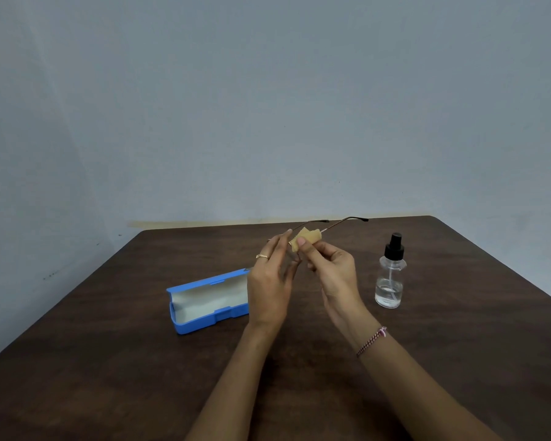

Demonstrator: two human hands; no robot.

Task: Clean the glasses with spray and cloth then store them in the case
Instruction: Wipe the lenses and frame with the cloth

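Glasses (337, 223) are held above the brown table (124, 361), and the right hand (334, 275) pinches the tan cloth (306, 239) on them. Whether the left hand (269, 281) grips them is unclear. The open case (204, 300) lies left of the fingers, the spray bottle (390, 281) right, and the table's far edge and grey wall (268, 106) beyond.

I get soft, dim light, seemingly from above; faint shadows on the table (109, 361), whose edges bow slightly.

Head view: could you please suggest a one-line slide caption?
Right hand pinches a tan cloth around the glasses, left hand alongside, open blue case on table.
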